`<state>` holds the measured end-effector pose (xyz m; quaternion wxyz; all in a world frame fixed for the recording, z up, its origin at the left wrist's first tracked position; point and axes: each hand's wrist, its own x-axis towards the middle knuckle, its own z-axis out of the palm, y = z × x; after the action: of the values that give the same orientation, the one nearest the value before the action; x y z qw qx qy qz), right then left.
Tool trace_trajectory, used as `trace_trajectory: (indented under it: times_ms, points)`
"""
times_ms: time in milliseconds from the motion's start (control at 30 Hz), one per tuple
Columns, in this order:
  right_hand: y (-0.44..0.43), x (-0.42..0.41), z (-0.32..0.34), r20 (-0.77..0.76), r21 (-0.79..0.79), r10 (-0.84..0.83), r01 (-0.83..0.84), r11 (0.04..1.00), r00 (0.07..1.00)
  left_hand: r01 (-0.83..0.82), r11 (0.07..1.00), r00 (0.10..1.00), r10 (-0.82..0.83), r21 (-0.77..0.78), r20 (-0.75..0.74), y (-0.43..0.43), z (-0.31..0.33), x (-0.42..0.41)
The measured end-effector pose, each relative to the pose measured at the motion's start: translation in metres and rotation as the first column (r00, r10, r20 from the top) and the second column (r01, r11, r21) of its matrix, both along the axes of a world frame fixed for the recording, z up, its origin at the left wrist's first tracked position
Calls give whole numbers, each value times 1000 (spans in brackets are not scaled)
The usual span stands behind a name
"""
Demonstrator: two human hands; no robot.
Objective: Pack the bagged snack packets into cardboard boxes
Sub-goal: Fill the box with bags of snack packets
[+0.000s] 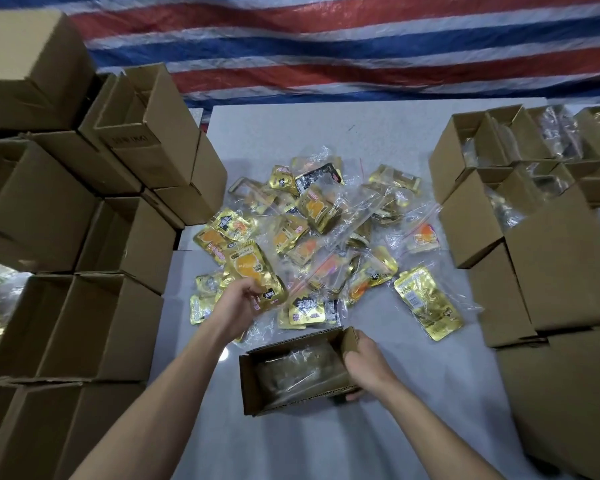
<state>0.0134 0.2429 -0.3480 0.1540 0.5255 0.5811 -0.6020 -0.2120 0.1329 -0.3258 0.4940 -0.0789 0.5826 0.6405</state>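
Note:
A heap of clear zip bags with gold snack packets [326, 233] lies in the middle of the white table. My left hand [239, 303] grips one bagged gold-and-orange packet [253, 271] at the heap's near left edge. In front of me lies a small open cardboard box [257, 382], with a clear bag of packets inside it. My right hand [364, 365] holds the box's right end, fingers curled over the flap and thumb under the near edge.
Stacks of open cardboard boxes [94, 237] stand along the left side. On the right, more boxes [520, 209] hold bagged packets. A red, white and blue striped tarp [361, 46] hangs behind the white table [326, 452].

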Motion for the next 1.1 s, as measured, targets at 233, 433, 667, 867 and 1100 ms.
trace_trajectory:
  times_ms: [233,433,667,867,1100]
  points:
    - [-4,3,-3,-14,31,1,-1,1000,1000,62,998,986,-60,9,-155,-4,38,20]
    - [-9,6,-2,-53,36,-1,3,999,999,73,995,950,-89,-65,-298,-14,53,51]
    - [-15,11,1,-62,88,24,-18,996,998,148,986,917,-167,-78,-362,-21,65,68]
    - [-20,11,8,-54,36,30,-28,999,998,223,933,769,-347,-282,-538,-30,77,79]
    - [-24,8,11,-42,55,91,-89,995,995,314,890,624,-456,-331,-635,-39,85,77]
